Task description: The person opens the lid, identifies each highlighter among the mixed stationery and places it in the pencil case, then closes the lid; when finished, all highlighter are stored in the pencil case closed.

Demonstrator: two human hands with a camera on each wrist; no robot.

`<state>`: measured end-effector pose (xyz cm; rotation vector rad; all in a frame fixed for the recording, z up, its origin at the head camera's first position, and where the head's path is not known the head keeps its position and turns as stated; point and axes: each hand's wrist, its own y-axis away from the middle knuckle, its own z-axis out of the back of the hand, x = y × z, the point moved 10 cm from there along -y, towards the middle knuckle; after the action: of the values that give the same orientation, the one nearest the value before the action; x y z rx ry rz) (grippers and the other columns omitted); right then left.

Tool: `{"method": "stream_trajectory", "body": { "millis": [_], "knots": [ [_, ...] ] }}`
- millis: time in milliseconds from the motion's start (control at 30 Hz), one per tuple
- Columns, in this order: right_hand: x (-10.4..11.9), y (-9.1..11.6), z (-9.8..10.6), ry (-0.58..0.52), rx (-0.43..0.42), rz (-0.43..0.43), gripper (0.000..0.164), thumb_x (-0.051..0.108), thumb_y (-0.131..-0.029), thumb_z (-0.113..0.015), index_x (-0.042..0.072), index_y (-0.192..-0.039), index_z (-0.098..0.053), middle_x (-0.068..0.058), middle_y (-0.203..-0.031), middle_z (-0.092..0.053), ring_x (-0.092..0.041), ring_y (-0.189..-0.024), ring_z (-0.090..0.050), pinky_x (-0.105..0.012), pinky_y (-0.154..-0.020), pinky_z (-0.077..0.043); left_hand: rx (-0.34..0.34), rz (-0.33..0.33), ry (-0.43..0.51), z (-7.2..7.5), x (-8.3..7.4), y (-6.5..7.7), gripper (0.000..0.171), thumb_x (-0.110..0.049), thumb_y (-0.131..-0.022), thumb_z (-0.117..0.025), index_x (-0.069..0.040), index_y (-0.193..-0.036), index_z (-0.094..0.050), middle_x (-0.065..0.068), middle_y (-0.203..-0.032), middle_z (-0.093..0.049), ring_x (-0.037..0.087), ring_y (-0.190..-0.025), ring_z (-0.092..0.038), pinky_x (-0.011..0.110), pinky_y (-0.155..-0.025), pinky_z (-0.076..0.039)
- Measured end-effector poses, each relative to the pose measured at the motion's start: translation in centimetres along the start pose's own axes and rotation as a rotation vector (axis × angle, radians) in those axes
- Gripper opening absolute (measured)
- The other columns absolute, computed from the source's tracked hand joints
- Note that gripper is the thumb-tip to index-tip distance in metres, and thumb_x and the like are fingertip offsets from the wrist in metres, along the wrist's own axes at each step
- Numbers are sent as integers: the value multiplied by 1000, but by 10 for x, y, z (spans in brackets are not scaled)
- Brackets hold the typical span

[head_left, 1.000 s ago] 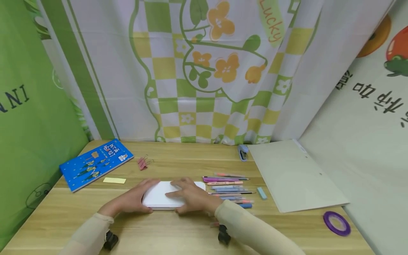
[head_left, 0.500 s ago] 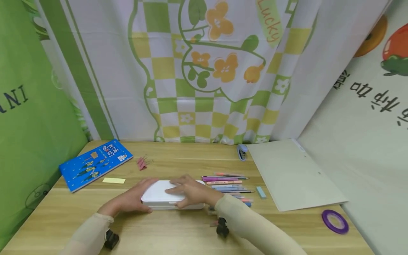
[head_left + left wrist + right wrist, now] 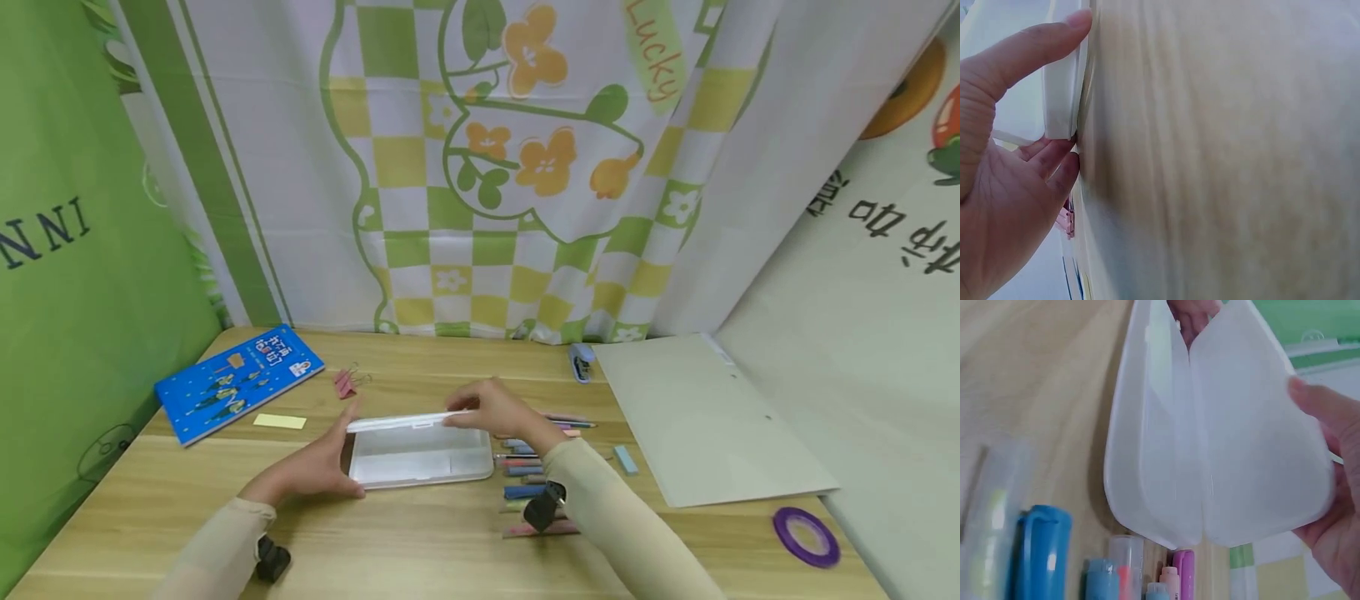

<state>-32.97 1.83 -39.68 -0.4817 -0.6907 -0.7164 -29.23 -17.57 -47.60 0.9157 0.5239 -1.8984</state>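
A white plastic pencil case (image 3: 465,475) lies on the wooden table with its lid (image 3: 397,422) raised. In the right wrist view its inside (image 3: 1163,444) is bare, and the lid tilts back from the hinge. My left hand (image 3: 318,462) grips the left end of the case; in the left wrist view the thumb lies over the front edge and the fingers (image 3: 1050,156) reach round behind. My right hand (image 3: 498,412) pinches the lid's front edge between thumb and fingers. Several pens and markers (image 3: 522,492) lie in a row just right of the case, partly hidden by the right forearm.
Behind to the left are a blue book (image 3: 240,383), yellow sticky notes (image 3: 280,422) and a pink binder clip (image 3: 346,383). On the right are a blue eraser (image 3: 625,460), a stapler (image 3: 581,363), a large pale folder (image 3: 712,425) and a purple tape roll (image 3: 783,533).
My right hand has moved from lying on top of the closed case to the lid's edge and swung the lid up and back. The left hand stays at the case's left end.
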Motion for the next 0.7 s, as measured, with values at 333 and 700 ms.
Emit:
{"method": "stream_trajectory", "body": {
  "millis": [333, 700],
  "knots": [
    [-82, 2, 33, -379, -445, -341, 20, 13, -88, -66, 0, -103, -71, -9, -100, -70, -15, -91, -62, -29, -79, -50, 35, -58, -3, -5, 0, -4, 137, -19, -61, -89, -9, -149, 15, 19, -137, -43, 34, -130, -37, 53, -109, -21],
    [-102, 6, 33, -471, -519, -381, 22, 12, -89, -65, 0, -107, -70, -10, -105, -69, -14, -94, -62, -29, -82, -50, 54, -18, -98, -2, 0, -3, 136, -24, -62, -88, 0, -148, 14, 21, -136, -37, 37, -131, -30, 55, -111, -17]
  ]
}}
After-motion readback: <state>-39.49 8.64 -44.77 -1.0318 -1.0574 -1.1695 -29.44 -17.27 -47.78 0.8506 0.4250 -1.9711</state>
